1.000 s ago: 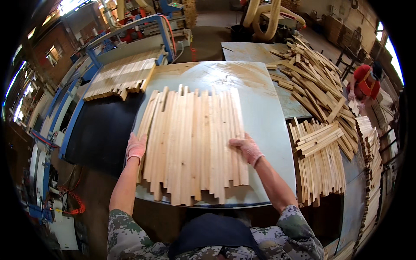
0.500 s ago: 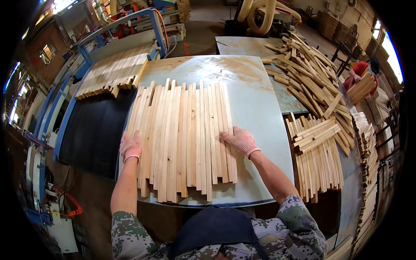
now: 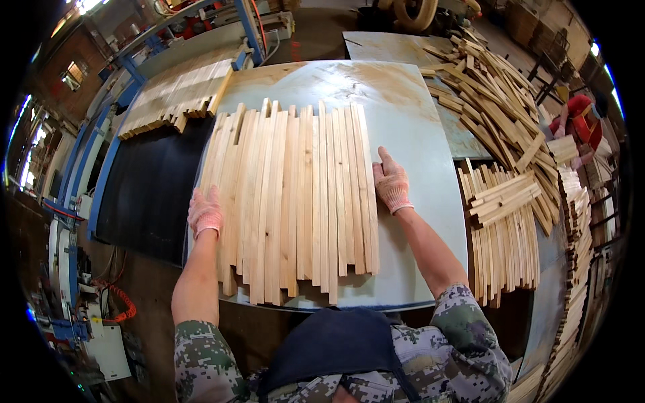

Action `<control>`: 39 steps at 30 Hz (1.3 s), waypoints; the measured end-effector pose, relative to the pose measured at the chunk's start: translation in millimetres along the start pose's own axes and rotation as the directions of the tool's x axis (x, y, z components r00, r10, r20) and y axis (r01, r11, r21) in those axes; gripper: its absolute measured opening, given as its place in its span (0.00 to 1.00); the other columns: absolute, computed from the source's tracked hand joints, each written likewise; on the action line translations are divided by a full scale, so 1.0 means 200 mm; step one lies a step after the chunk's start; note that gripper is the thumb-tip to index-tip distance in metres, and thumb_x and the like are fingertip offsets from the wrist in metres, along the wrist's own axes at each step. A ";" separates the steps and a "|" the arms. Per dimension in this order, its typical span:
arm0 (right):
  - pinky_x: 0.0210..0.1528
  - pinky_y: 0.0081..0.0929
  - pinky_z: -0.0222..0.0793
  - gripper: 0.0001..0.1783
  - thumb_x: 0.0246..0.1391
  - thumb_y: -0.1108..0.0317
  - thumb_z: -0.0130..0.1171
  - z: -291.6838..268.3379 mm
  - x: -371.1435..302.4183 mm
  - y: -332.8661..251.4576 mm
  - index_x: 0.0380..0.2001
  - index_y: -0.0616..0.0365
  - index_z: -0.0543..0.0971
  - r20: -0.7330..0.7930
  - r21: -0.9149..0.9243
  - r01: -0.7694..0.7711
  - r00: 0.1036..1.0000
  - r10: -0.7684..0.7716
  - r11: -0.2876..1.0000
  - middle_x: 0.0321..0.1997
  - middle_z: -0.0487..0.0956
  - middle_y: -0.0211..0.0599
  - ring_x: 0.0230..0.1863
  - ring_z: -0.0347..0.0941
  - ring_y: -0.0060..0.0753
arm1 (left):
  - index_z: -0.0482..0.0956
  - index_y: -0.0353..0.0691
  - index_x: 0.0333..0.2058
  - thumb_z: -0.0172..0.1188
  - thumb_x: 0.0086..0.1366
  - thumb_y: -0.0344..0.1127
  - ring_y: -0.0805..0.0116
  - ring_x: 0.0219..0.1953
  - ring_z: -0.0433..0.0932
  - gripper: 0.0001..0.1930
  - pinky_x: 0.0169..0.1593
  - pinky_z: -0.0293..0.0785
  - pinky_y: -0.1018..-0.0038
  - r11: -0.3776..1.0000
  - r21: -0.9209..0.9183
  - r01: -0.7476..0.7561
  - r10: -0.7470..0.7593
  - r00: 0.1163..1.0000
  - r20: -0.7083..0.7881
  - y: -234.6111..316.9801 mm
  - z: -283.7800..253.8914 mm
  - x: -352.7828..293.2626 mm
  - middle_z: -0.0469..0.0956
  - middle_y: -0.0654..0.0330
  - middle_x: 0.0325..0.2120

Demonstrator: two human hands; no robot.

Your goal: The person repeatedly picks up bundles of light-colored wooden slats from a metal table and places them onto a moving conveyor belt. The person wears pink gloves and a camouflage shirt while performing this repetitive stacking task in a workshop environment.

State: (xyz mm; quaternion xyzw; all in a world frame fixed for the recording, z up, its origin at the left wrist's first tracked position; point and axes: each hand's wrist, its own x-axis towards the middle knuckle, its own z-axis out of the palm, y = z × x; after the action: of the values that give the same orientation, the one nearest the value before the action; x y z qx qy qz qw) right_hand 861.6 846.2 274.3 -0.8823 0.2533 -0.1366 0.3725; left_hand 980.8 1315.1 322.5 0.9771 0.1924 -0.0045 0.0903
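Observation:
A row of pale wooden strips (image 3: 295, 201) lies side by side on a light blue tabletop (image 3: 416, 248), their near and far ends uneven. My left hand (image 3: 205, 211), in a pinkish knit glove, lies against the row's left edge with its fingers stretched out, partly hidden from view. At the right edge stands my right hand (image 3: 392, 180), gloved the same way, its palm side turned toward the outermost strip. Its fingers are extended and grip nothing; whether it touches the wood I cannot tell.
Left of the tabletop is a black belt (image 3: 148, 188) with more strips (image 3: 178, 94) at its far end, under a blue machine frame (image 3: 248, 30). To the right lie a loose heap of strips (image 3: 497, 94) and a stacked bundle (image 3: 504, 248). A person in red (image 3: 583, 121) handles wood farther right.
My right hand has come off the top of the strips and moved to the row's right side, fingers extended. My left hand stays at the left edge. The whole view has shifted slightly.

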 end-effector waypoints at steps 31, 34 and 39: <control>0.46 0.22 0.76 0.31 0.77 0.67 0.52 0.16 0.07 0.20 0.79 0.60 0.62 0.037 0.585 0.013 0.998 -0.042 0.811 0.41 0.83 0.29 0.39 0.76 0.23 | 0.64 0.42 0.75 0.44 0.75 0.70 0.53 0.65 0.77 0.43 0.67 0.69 0.58 0.999 -0.041 0.028 -0.028 1.000 0.012 0.03 -0.10 -0.09 0.78 0.51 0.64; 0.50 0.25 0.77 0.32 0.77 0.65 0.52 0.17 0.06 0.17 0.79 0.58 0.62 0.043 0.662 -0.005 0.999 -0.032 0.750 0.45 0.84 0.33 0.44 0.78 0.27 | 0.63 0.43 0.76 0.44 0.75 0.70 0.53 0.66 0.76 0.43 0.68 0.68 0.58 0.996 -0.079 0.034 -0.033 0.999 0.012 0.02 -0.08 -0.08 0.77 0.51 0.65; 0.52 0.26 0.77 0.32 0.77 0.65 0.53 0.16 0.02 0.11 0.79 0.56 0.63 0.068 0.726 -0.052 0.998 0.004 0.686 0.47 0.85 0.35 0.45 0.79 0.28 | 0.62 0.43 0.76 0.46 0.75 0.69 0.53 0.67 0.75 0.43 0.68 0.67 0.57 0.994 -0.102 0.041 -0.037 0.998 0.042 0.03 -0.11 -0.09 0.76 0.51 0.66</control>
State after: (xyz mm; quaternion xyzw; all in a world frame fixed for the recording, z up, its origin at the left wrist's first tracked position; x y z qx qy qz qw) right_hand 871.9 849.9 236.1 -0.6624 0.1805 -0.1932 0.7009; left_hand 965.0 1306.3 346.4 0.9670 0.2096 -0.0157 0.1441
